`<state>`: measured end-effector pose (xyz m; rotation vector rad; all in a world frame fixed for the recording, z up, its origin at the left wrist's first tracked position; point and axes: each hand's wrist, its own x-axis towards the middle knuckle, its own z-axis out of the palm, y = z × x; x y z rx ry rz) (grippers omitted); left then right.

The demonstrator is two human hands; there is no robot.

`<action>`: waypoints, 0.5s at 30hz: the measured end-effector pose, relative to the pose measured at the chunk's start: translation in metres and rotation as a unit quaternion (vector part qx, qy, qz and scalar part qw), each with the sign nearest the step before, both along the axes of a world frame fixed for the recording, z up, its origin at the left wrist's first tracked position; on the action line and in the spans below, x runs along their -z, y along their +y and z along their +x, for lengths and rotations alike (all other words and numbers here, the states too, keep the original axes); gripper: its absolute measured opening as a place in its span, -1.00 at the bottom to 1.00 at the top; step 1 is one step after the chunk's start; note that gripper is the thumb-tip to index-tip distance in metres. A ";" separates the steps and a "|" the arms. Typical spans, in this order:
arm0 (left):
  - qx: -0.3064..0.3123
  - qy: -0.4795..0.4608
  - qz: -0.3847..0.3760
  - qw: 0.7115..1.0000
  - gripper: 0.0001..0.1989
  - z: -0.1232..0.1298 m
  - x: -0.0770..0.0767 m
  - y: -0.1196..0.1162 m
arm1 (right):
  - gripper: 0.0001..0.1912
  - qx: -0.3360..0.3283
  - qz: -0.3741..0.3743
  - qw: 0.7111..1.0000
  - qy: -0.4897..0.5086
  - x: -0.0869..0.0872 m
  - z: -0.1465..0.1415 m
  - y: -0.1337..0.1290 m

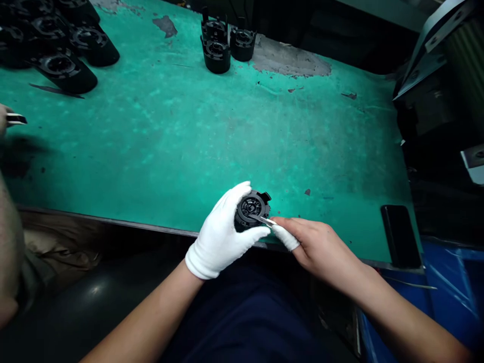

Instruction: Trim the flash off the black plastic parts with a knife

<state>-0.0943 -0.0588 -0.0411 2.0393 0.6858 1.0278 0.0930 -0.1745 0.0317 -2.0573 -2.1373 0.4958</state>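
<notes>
A round black plastic part (252, 205) with a ringed face and small tabs is near the front edge of the green table (234, 136). My left hand (227, 229), in a white glove, wraps round its left side, fingers behind and thumb in front. My right hand (312, 242), bare except for a white cover on the thumb, pinches a thin metal tool (263, 220). The tool's tip reaches onto the face of the black part. Where exactly the tip touches is too small to tell.
Several black cylinders (62, 68) stand at the back left, and three black parts (217, 53) at the back centre. A black phone (401, 236) lies at the right front corner. Another person's hand (3, 120) is at the left edge. Metal machinery (427, 60) borders the right.
</notes>
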 end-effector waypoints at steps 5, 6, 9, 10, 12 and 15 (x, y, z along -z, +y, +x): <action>0.002 0.003 0.002 1.000 -0.17 0.000 0.001 0.001 | -0.45 -0.005 -0.032 0.999 -0.042 0.000 -0.001 0.002; 0.000 0.006 0.002 1.000 -0.17 0.000 0.001 0.001 | -0.44 -0.015 -0.044 0.998 -0.044 -0.002 0.000 0.004; 0.006 0.021 0.006 1.000 -0.15 0.001 0.000 0.001 | -0.40 -0.049 -0.077 0.995 -0.034 -0.010 0.002 0.012; 0.011 0.028 0.008 1.000 -0.14 0.001 -0.001 0.001 | -0.39 -0.057 -0.086 0.994 -0.030 -0.013 0.003 0.015; 0.019 0.040 0.011 0.999 -0.12 0.002 -0.006 0.002 | -0.39 -0.066 -0.094 0.993 -0.027 -0.017 0.005 0.018; 0.055 0.062 0.026 0.996 -0.10 -0.002 -0.016 0.010 | -0.45 -0.061 -0.056 0.997 0.001 -0.022 0.014 0.015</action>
